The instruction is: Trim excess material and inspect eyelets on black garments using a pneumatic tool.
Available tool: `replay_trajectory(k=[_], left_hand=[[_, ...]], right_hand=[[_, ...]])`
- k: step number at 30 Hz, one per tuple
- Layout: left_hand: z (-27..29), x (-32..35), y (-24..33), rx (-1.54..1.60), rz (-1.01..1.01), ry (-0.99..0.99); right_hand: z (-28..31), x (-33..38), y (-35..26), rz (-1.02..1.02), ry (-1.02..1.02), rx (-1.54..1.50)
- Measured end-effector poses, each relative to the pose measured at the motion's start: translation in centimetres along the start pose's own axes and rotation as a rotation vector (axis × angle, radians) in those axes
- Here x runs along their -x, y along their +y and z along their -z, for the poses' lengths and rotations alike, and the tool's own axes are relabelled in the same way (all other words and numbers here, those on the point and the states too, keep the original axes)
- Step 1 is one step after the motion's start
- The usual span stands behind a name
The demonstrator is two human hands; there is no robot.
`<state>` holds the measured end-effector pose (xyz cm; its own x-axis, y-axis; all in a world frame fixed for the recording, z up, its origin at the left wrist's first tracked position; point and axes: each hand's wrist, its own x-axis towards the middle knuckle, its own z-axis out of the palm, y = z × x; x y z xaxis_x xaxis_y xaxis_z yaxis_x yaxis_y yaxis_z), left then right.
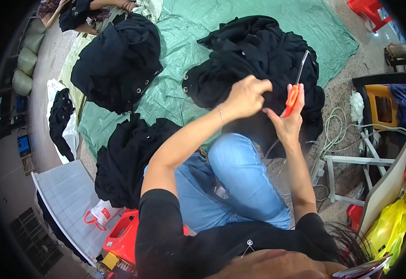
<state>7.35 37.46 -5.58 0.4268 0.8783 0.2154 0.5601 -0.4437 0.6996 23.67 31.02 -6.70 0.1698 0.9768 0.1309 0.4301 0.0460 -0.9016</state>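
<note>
Near the middle of the head view, my left hand (248,96) is closed, its fingers curled; whatever they might hold is hidden. Close on its right, my right hand (290,123) grips an orange-handled tool (291,98) with a long, thin metal shaft pointing up and away. The shaft's tip looks slightly bent; its exact kind does not show. Beyond and beneath both hands lies a large heap of black cloth (263,51), with metal eyelets along its left edge. My bent knee (235,151) in blue jeans is below my hands.
More black cloth lies at the far left (117,60) and near left (124,153), on a green tarp (179,28). A person's arm (105,3) reaches in at the top left. Coiled cables (335,128) and a white stool frame (359,160) are at right. A red container (124,232) stands lower left.
</note>
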Motion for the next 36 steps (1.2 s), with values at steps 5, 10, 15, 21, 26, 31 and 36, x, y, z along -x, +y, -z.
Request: replay_trajectory(k=[5, 10, 15, 21, 26, 31, 36], left_hand=[[1.3, 3.1, 8.6, 0.081, -0.208, -0.010], [-0.7, 8.1, 13.6, 0.211, -0.346, -0.192], [-1.6, 7.8, 12.3, 0.294, -0.104, -0.293], [-0.6, 5.6, 2.8, -0.128, 0.406, -0.321], [-0.1, 1.2, -2.8, -0.161, 0.681, -0.202], [-4.7, -2.6, -9.9, 0.050, 0.799, 0.085], [-7.4, -4.0, -7.9, -0.044, 0.582, -0.185]], right_hand=[[2.3, 3.1, -1.7, 0.035, -0.024, -0.016], [7.9, 10.9, -1.9, -0.067, -0.039, -0.192], [13.7, 14.9, -2.1, -0.147, 0.090, -0.177], [15.2, 15.0, 2.8, -0.339, -0.201, 0.102], [13.0, 14.3, 5.6, -0.450, -0.042, -0.206], [9.4, 13.1, 2.6, -0.443, 0.013, -0.156], [6.4, 10.2, 1.6, -0.343, 0.080, -0.224]])
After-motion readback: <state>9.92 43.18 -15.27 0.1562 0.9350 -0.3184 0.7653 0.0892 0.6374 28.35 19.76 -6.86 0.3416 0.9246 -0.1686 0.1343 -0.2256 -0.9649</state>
